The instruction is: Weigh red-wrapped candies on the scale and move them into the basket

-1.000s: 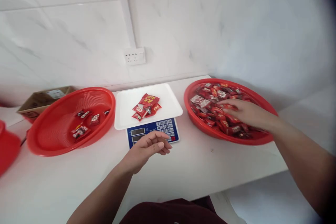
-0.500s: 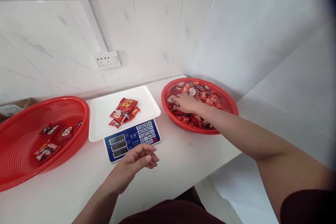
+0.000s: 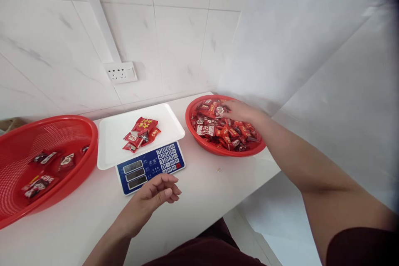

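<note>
My right hand [image 3: 241,110] reaches over the far side of a red plastic basket [image 3: 199,139] heaped with red-wrapped candies [image 3: 229,131]. Its spread fingers touch the wrappers there, and the fingertips are partly hidden; no candy is lifted clear of the heap. Held in the air just in front of the scale's keypad, my left hand [image 3: 156,195] is empty, its fingers loosely bent and apart. A small pile of wrapped candies [image 3: 141,135] lies on the white tray [image 3: 109,141] of the blue digital scale [image 3: 152,164].
On the left stands a larger red basket [image 3: 90,133] with a few wrapped candies [image 3: 46,170] in it. A tiny crumb [image 3: 219,169] lies on the white table [image 3: 199,187]. Behind are a tiled wall and a socket [image 3: 121,72]; a pale panel rises at the right.
My right hand has moved from the left side of the candy heap to its far right side, uncovering a pale candy packet. My left hand keeps its pose. The view has shifted slightly.
</note>
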The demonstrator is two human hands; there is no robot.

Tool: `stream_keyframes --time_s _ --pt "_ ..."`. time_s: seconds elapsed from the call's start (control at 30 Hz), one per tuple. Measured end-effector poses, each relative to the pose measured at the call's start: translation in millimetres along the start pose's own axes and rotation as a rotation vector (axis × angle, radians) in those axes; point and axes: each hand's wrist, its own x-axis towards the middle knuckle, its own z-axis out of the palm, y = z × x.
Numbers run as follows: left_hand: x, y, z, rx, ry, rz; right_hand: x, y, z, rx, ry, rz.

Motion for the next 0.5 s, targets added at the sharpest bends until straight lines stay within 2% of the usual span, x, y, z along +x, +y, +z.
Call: stream_keyframes --time_s 0.1,0.17,0.33,0.5 --pt "-4.0 -4.3 -3.8 -0.006 0.019 -0.008 -11.7 14.3 15.5 -0.021 -0.143 0.032" --pt "-4.9 -6.7 -5.8 -0.010 0.031 -0.018 -27.1 13.6 25.7 0.019 -0.200 0.014" --pt "-1.2 -6.1 -6.1 0.000 0.006 -0.031 -53.6 -5.9 33.9 0.115 -0.132 -0.052" --pt "1.0 -1.5 -1.0 -0.017 0.001 -0.018 -46.3 -16.6 40.9 0.127 -0.117 -0.076"
